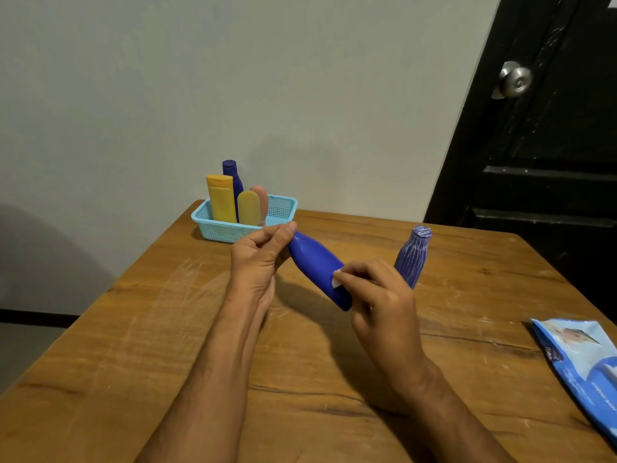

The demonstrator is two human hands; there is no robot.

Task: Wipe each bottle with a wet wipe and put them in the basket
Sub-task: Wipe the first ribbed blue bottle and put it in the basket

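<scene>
Both forearms stretched forward over the middle of the wooden table (167,345), raised off its surface. Left hand (258,259) turned palm inward, fingers and thumb curled and pinching the narrow cap end of a blue bottle (317,267). Bottle held in the air between the hands, tilted, cap end toward the far edge, base end toward the near right. Right hand (380,305) curled round the base end, fingertips pressing a small white wipe (335,279) against the bottle's side. Just behind the right hand, a ribbed blue bottle (414,259) upright on the table, toward the right edge. At the far left corner, a light blue basket (283,208) holding four upright bottles: orange, dark blue, yellow, pink. At the right edge, a blue wipe packet (581,365) lying flat, partly cut off.
</scene>
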